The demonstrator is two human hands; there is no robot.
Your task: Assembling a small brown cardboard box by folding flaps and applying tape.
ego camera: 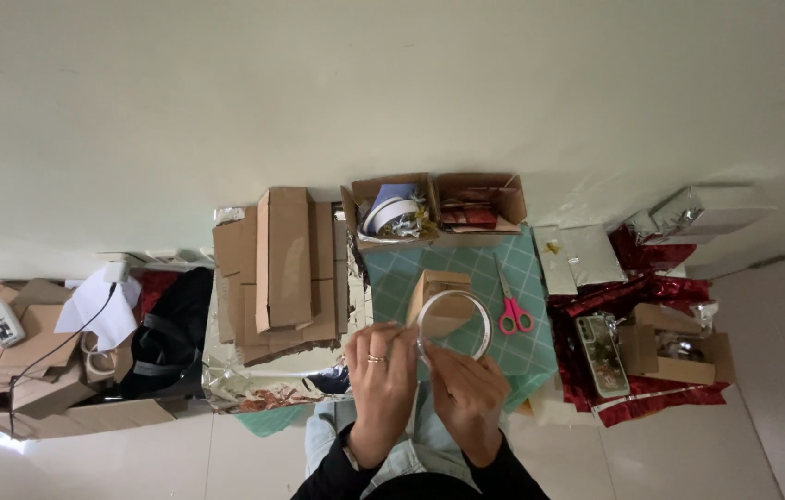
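Observation:
My left hand and my right hand are raised together over my lap. Between them they hold a roll of clear tape, seen as a transparent ring. My left fingers pinch at the ring's left edge, and a ring shows on one finger. My right hand grips the roll from below. Behind the tape a small brown cardboard box stands on a green grid cutting mat. Pink-handled scissors lie on the mat just right of the roll.
A stack of flattened cardboard boxes lies left of the mat on silver foil paper. Two open boxes of ribbons sit by the wall. Silver-wrapped parcels, red foil and a phone lie right. More cardboard and a black bag sit far left.

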